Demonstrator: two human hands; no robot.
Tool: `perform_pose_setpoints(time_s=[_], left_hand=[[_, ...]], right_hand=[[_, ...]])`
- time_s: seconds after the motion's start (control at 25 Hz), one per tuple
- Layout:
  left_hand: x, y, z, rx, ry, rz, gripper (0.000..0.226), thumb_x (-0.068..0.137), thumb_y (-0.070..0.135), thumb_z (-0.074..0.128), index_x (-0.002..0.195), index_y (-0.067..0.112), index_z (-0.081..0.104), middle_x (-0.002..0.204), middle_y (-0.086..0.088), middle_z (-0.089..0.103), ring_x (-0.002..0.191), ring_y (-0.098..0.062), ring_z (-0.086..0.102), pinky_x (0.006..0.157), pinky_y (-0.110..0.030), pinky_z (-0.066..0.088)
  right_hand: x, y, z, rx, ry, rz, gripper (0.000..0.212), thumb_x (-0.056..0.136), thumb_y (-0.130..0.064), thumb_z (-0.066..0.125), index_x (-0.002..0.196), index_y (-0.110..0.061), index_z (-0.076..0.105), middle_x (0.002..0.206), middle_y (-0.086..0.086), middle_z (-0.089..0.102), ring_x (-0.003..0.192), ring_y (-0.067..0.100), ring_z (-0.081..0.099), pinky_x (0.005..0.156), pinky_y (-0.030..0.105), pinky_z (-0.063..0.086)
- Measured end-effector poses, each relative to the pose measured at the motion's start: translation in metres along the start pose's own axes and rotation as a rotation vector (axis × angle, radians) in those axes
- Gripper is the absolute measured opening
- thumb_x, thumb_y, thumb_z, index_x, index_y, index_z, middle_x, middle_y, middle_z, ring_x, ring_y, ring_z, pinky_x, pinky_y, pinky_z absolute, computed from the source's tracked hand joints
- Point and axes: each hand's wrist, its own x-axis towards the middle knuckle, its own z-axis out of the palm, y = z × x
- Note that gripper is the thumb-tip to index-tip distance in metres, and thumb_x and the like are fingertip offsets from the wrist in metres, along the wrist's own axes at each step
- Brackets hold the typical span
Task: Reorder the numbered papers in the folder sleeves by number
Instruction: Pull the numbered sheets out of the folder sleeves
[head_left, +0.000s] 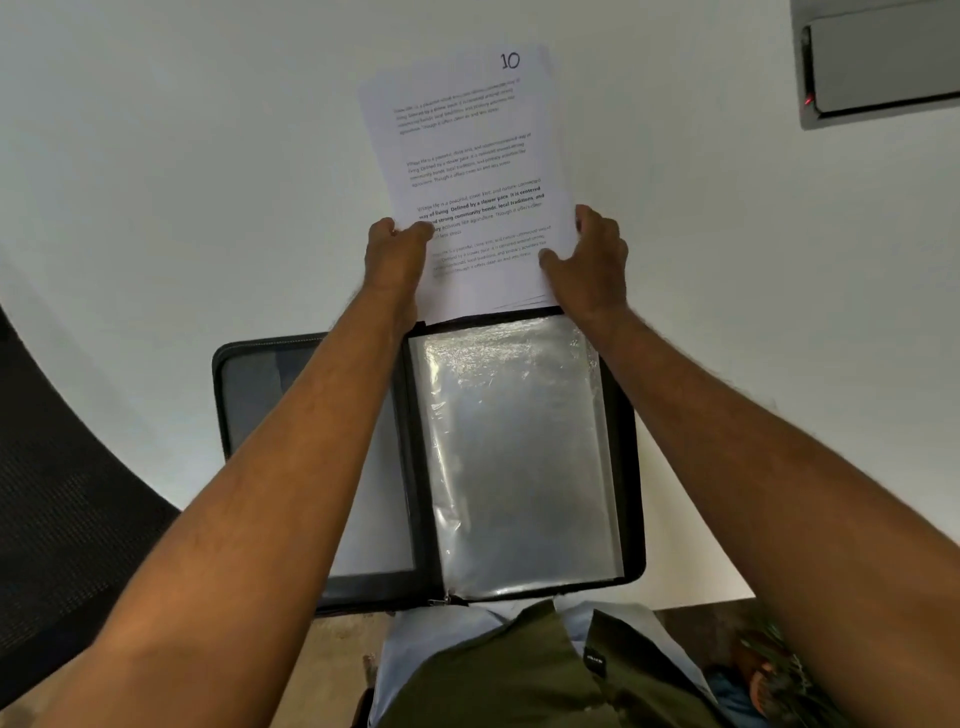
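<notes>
A stack of white printed papers (467, 156) is held just beyond the far edge of the folder; its top sheet is marked 10 in the upper right corner. My left hand (394, 254) grips the stack's lower left edge, thumb on top. On the lower right edge my right hand (589, 257) grips it the same way. The black zip folder (626, 467) lies open on the white table in front of me. Its right side shows a clear plastic sleeve (519, 457) with no sheet visible in it. My left forearm hides part of the folder's left side.
The white table (182, 182) spreads wide around the folder. A grey recessed panel (878, 62) sits in the table at the far right. A black mesh chair (57, 509) stands at the left. My lap lies below the table's near edge.
</notes>
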Motion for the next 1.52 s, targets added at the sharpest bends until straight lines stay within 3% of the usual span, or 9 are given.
perform_pose_setpoints(time_s=[0.12, 0.32, 0.52, 0.64, 0.8, 0.92, 1.08, 1.28, 1.52], left_hand=[[0.002, 0.009, 0.008, -0.085, 0.005, -0.083, 0.036, 0.101, 0.025, 0.062, 0.133, 0.011, 0.05, 0.101, 0.006, 0.054, 0.092, -0.01, 0.053, 0.08, -0.025, 0.042], [0.006, 0.011, -0.002, -0.158, -0.01, -0.14, 0.015, 0.099, 0.018, 0.066, 0.113, 0.012, 0.065, 0.091, 0.003, 0.063, 0.077, -0.011, 0.059, 0.057, -0.02, 0.049], [0.006, 0.002, 0.002, -0.034, -0.017, -0.021, 0.044, 0.089, 0.022, 0.071, 0.13, 0.011, 0.062, 0.119, -0.002, 0.067, 0.108, -0.02, 0.064, 0.087, -0.033, 0.057], [0.005, 0.002, 0.008, 0.112, 0.097, 0.012, 0.038, 0.082, 0.033, 0.07, 0.115, 0.02, 0.057, 0.135, -0.005, 0.053, 0.119, -0.024, 0.056, 0.101, -0.04, 0.053], [0.004, 0.008, 0.013, -0.017, 0.043, -0.002, 0.054, 0.079, 0.026, 0.072, 0.129, 0.014, 0.057, 0.126, 0.0, 0.062, 0.109, -0.018, 0.06, 0.088, -0.029, 0.054], [0.005, 0.014, 0.007, -0.146, -0.015, -0.074, 0.029, 0.097, 0.014, 0.066, 0.125, 0.011, 0.058, 0.101, 0.004, 0.062, 0.087, -0.01, 0.057, 0.068, -0.021, 0.046], [0.013, 0.01, -0.001, -0.156, -0.065, -0.086, 0.019, 0.096, 0.01, 0.066, 0.115, 0.01, 0.064, 0.102, -0.004, 0.07, 0.092, -0.02, 0.069, 0.075, -0.03, 0.06], [0.012, -0.007, -0.002, 0.002, -0.048, 0.149, 0.025, 0.1, 0.01, 0.06, 0.124, 0.015, 0.061, 0.119, 0.001, 0.068, 0.108, -0.017, 0.067, 0.093, -0.03, 0.058], [-0.006, 0.008, -0.005, -0.119, -0.15, 0.235, 0.031, 0.102, 0.005, 0.059, 0.13, 0.017, 0.058, 0.126, 0.0, 0.068, 0.11, -0.016, 0.068, 0.094, -0.033, 0.059]], right_hand=[[-0.003, -0.001, 0.007, -0.12, 0.018, -0.042, 0.072, 0.093, -0.031, 0.068, 0.153, -0.014, 0.032, 0.152, 0.011, 0.036, 0.135, 0.029, 0.034, 0.109, 0.036, 0.036], [-0.002, 0.001, 0.006, -0.206, -0.006, -0.079, 0.077, 0.093, -0.036, 0.068, 0.155, -0.012, 0.029, 0.152, 0.012, 0.033, 0.136, 0.029, 0.033, 0.108, 0.035, 0.037], [-0.004, 0.0, 0.005, -0.262, -0.023, -0.091, 0.076, 0.095, -0.037, 0.065, 0.156, -0.013, 0.028, 0.154, 0.011, 0.031, 0.138, 0.028, 0.031, 0.109, 0.035, 0.038], [-0.006, -0.002, 0.004, -0.254, -0.026, -0.08, 0.076, 0.095, -0.036, 0.065, 0.157, -0.012, 0.028, 0.154, 0.011, 0.032, 0.139, 0.028, 0.032, 0.109, 0.037, 0.039], [-0.008, -0.005, 0.001, -0.235, -0.028, -0.07, 0.076, 0.096, -0.035, 0.065, 0.157, -0.012, 0.027, 0.155, 0.011, 0.034, 0.14, 0.028, 0.033, 0.112, 0.038, 0.038], [-0.009, -0.006, 0.0, -0.215, -0.033, -0.068, 0.076, 0.096, -0.035, 0.063, 0.158, -0.013, 0.026, 0.156, 0.01, 0.034, 0.14, 0.028, 0.033, 0.112, 0.039, 0.037], [-0.01, -0.005, -0.001, -0.19, -0.034, -0.067, 0.073, 0.098, -0.035, 0.061, 0.158, -0.012, 0.026, 0.158, 0.009, 0.035, 0.141, 0.028, 0.034, 0.112, 0.04, 0.037], [-0.009, 0.0, -0.004, -0.141, -0.067, -0.052, 0.073, 0.101, -0.038, 0.057, 0.161, -0.014, 0.022, 0.161, 0.007, 0.033, 0.145, 0.027, 0.032, 0.117, 0.04, 0.033], [-0.024, 0.001, -0.028, 0.406, -0.047, 0.092, 0.06, 0.102, -0.026, 0.058, 0.157, -0.024, 0.034, 0.155, 0.001, 0.047, 0.133, 0.013, 0.051, 0.106, 0.023, 0.041]])
